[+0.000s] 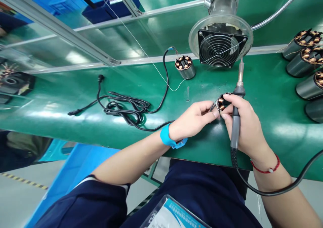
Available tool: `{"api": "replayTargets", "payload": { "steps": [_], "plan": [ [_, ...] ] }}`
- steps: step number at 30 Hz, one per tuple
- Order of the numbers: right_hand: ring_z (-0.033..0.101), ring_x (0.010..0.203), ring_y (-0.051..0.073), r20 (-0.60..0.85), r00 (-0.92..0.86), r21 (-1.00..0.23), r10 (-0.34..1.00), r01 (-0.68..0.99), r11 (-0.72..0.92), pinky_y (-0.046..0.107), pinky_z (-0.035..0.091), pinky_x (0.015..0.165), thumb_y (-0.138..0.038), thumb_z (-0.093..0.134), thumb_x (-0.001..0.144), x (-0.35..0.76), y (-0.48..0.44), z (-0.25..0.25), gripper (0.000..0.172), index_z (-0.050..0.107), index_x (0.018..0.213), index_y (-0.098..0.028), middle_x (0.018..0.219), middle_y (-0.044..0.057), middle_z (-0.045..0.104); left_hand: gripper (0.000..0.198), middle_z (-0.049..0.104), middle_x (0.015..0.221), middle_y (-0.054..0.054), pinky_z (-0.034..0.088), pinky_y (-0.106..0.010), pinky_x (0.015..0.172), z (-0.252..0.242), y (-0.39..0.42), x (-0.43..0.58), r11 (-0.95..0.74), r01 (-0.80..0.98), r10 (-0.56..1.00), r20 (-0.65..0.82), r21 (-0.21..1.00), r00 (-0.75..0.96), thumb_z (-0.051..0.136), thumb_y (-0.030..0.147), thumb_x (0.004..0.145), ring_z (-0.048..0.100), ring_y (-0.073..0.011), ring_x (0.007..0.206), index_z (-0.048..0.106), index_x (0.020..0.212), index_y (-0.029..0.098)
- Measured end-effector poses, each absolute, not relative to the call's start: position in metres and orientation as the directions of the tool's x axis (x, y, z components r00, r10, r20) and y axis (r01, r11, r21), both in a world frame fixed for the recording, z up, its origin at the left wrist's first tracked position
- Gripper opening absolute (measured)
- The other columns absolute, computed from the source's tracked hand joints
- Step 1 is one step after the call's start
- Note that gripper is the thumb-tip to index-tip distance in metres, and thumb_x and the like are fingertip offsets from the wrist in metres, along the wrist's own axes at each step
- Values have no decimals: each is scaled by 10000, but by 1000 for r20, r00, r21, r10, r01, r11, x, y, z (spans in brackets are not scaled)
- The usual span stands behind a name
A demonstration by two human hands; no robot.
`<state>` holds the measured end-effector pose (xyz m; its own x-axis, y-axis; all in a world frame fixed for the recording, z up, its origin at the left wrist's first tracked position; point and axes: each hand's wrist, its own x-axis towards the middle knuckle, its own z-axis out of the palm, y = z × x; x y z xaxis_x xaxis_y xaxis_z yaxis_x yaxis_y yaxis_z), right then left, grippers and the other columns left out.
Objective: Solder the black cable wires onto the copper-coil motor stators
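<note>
My right hand is closed round a grey soldering iron, its tip pointing up and away toward the fan. The fingers of this hand also touch a small motor stator with copper windings, held just above the green bench. My left hand, with a blue wrist strap, pinches the left side of the same stator between thumb and fingers. A thin solder wire runs down from the upper left and ends near a second stator standing on the bench.
A round fume-extraction fan with a duct stands behind the hands. Several grey stators lie at the right edge. A tangled black cable lies on the green bench at the left. A blue crate sits below.
</note>
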<state>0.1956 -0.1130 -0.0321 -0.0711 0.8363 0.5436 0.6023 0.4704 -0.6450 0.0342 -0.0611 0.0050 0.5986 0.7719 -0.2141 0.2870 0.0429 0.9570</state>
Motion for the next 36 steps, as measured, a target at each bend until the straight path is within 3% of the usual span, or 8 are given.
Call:
{"api": "replayTargets", "payload": {
  "steps": [4, 10, 12, 16, 19, 27, 32, 36],
  "plan": [
    [636, 830, 162, 560, -58, -629, 826, 619, 470, 311, 485, 798, -204, 492, 932, 192, -112, -35, 386, 448, 1310, -267, 877, -14, 675, 244, 421, 638, 39, 335, -238, 593, -1, -59, 32, -240, 313, 784, -7, 919, 621, 534, 321, 864, 359, -92, 600, 457, 688, 170],
    [643, 817, 179, 629, -43, -518, 777, 722, 459, 331, 463, 782, -220, 448, 947, 187, -108, -40, 314, 498, 1256, -228, 915, 23, 702, 247, 458, 687, 1, 353, -272, 642, -19, -53, 28, -703, 379, 663, 363, 602, 655, 485, 276, 909, 409, -132, 666, 449, 682, 183],
    [648, 814, 177, 623, -48, -524, 780, 715, 462, 328, 462, 774, -225, 452, 949, 187, -108, -40, 317, 491, 1264, -229, 908, 21, 703, 221, 467, 704, 2, 362, -264, 644, -20, -52, 27, -673, 378, 680, 332, 636, 653, 494, 278, 906, 418, -127, 669, 463, 710, 179],
    [650, 809, 171, 611, -41, -578, 791, 660, 481, 323, 475, 779, -229, 480, 940, 190, -108, -39, 347, 468, 1286, -255, 867, -6, 694, 235, 473, 703, 18, 363, -237, 616, -10, -53, 22, -382, 372, 744, 43, 846, 666, 539, 359, 880, 413, -105, 645, 472, 757, 169],
    [642, 803, 172, 604, -24, -609, 797, 631, 481, 329, 486, 778, -234, 507, 926, 191, -109, -39, 372, 458, 1293, -267, 853, -19, 685, 270, 458, 674, 26, 335, -227, 576, -2, -55, 22, -209, 370, 750, -95, 905, 655, 557, 401, 859, 381, -95, 613, 481, 755, 164],
    [649, 830, 175, 579, -46, -615, 814, 630, 473, 337, 485, 794, -224, 491, 931, 191, -109, -39, 357, 458, 1284, -264, 857, -12, 683, 220, 454, 664, 25, 329, -237, 612, -4, -59, 30, -413, 398, 808, 128, 819, 575, 543, 253, 827, 397, -94, 636, 453, 647, 165],
    [658, 849, 170, 597, -118, -537, 793, 676, 505, 333, 456, 810, -216, 439, 948, 191, -108, -40, 349, 477, 1294, -250, 897, 2, 701, 281, 419, 638, 39, 333, -226, 587, -12, -46, 24, -253, 307, 727, -29, 918, 686, 591, 374, 807, 361, -88, 609, 463, 669, 164],
    [656, 849, 174, 562, -98, -592, 822, 646, 482, 338, 467, 814, -221, 452, 940, 193, -109, -37, 390, 450, 1326, -271, 891, -3, 701, 319, 428, 645, 37, 330, -221, 569, -7, -46, 20, -206, 317, 736, -66, 926, 673, 629, 446, 808, 358, -88, 604, 514, 735, 157]
  ]
}}
